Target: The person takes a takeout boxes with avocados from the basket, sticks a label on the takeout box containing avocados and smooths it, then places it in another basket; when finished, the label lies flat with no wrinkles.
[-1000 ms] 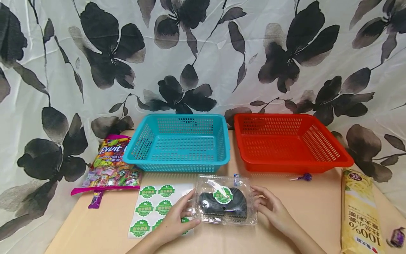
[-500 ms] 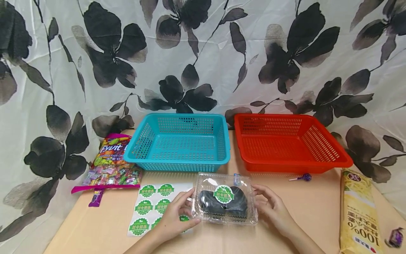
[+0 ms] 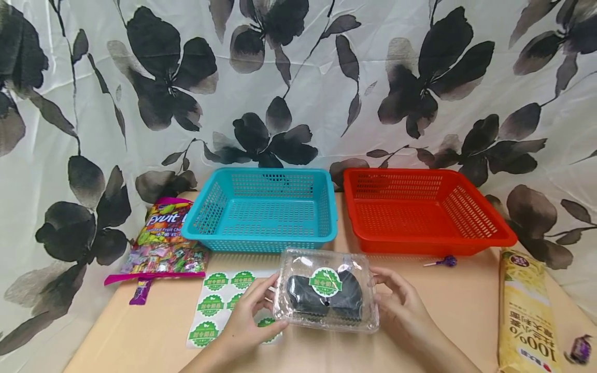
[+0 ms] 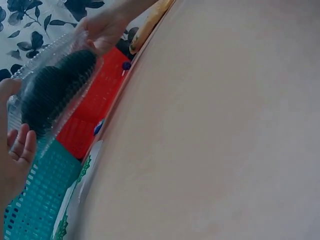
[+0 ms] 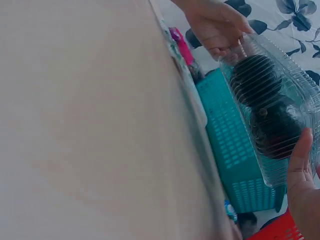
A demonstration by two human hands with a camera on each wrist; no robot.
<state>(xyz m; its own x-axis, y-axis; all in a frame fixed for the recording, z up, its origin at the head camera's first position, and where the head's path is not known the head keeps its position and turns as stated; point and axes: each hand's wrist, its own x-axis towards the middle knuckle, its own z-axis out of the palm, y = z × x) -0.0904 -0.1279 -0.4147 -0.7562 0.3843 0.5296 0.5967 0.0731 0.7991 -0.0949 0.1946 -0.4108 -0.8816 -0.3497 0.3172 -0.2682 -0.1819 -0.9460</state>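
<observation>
A clear plastic clamshell box (image 3: 345, 261) holds two dark, rounded items and bears a round green-and-white sticker (image 3: 325, 282) on its lid. Both hands hold it up off the table, slightly tilted. The left hand (image 3: 249, 316) grips its left side, thumb at the front corner. On the opposite side, the right hand (image 3: 403, 305) grips the box. From the left wrist, the dark items (image 4: 50, 90) show through the ridged plastic. Beneath and beside the left hand lies a white sheet of green round stickers (image 3: 210, 305), partly covered by that hand.
A blue basket (image 3: 270, 246) and a red basket (image 3: 429, 246) stand behind the box. At left are a fruit candy bag (image 3: 163, 243) and a small purple packet (image 3: 141, 291). At right lie a lollipop (image 3: 449, 260), a yellow pasta bag (image 3: 527, 311) and a purple wrapped candy (image 3: 581, 349).
The box has risen a little, shifted slightly left and tilted, with both hands keeping their grip. Baskets and other items stay where they were.
</observation>
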